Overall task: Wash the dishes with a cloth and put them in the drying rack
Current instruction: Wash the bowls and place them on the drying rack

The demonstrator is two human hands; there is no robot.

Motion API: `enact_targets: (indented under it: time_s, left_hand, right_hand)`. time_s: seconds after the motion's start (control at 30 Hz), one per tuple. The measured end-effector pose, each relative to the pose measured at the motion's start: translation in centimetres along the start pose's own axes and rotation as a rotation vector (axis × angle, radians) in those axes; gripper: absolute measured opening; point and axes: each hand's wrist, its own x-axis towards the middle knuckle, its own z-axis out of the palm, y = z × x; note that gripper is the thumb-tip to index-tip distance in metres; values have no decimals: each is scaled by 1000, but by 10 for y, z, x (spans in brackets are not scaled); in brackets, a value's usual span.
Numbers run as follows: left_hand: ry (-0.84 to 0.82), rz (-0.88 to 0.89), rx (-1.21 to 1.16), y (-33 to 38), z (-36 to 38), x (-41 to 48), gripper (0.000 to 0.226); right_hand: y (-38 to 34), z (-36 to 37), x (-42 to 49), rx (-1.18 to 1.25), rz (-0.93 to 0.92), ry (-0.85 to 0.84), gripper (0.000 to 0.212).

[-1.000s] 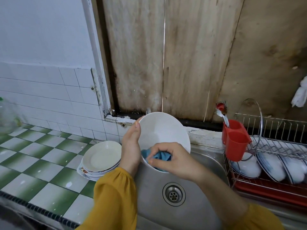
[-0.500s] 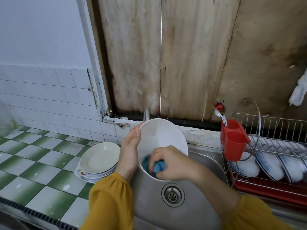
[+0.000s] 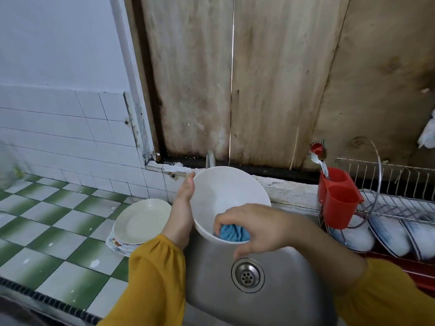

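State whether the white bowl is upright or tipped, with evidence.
Tipped: the white bowl opens toward the camera, near rim lowest, left hand holding its side.

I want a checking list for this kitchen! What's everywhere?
Surface: green-and-white tiled counter beside a steel sink.
Job's things: white bowl held over the sink, blue cloth inside it; stacked plates on the counter; drying rack holding dishes.
Clutter: red cutlery holder on the rack.
Hands: left hand grips the bowl's rim; right hand holds the cloth.
Cables: nothing seen.
Surroundings: white wall tiles, wooden boards, tap.
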Motion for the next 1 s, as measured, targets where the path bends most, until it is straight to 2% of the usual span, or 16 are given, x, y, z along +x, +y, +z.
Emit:
enact_targets:
  time_s: [0.07,0.17,0.23,0.3,0.37,0.43,0.57,0.6,0.67,0.73,0.77,0.8,0.87,0.9,0.93,1.0]
  left_hand:
    - [-12,37,208,-11,-1,3,65]
    - [-45,344,762,-8,-6,3,67]
    - [-255,512,924,-2,-8,5,67]
    - [-453,571,1015,7,-13,10,72]
    - [-566,470,869,15,-16,13,79]
    - [-573,342,565,17,-14,16,88]
    - [-314,289,324,10,-3,22,84]
    - [-236,272,263,8,0,24,78]
    - [-131,256,125,7,7,28,62]
    - [-93,247,56,10,14,28,46]
    - [-97,241,38,11,17,28,39]
    - [-100,238,27,12,19,26,36]
    - [-94,243,8,10,20,24,36]
    - [-82,253,0,9,20,23,36]
    - [-72,259,-9,8,18,23,36]
    - [-70,271,-21,7,15,24,35]
  right_hand:
    - [6,-10,0,-143,-3,-1,37]
    - [22,-27,-3,-13,63,-10,40]
    - [27,-37,-6,149,79,14,43]
    - [29,-46,-9,301,72,72,47]
    - [34,-51,-10,456,47,156,45]
    - [37,-53,-6,520,7,326,40]
    - [36,-57,6,695,72,1082,36]
    - [32,-54,10,695,80,1189,34]
    - [23,-34,20,554,67,1212,28]
    - [13,-2,39,181,115,1163,17]
    - [16,12,47,49,155,1194,20]
    - [25,17,52,54,229,1282,22]
    - [36,5,56,487,417,1436,11]
    - [42,-1,56,726,456,1427,7]
    - [42,-2,56,804,458,1405,8]
    - [25,5,58,553,395,1366,8]
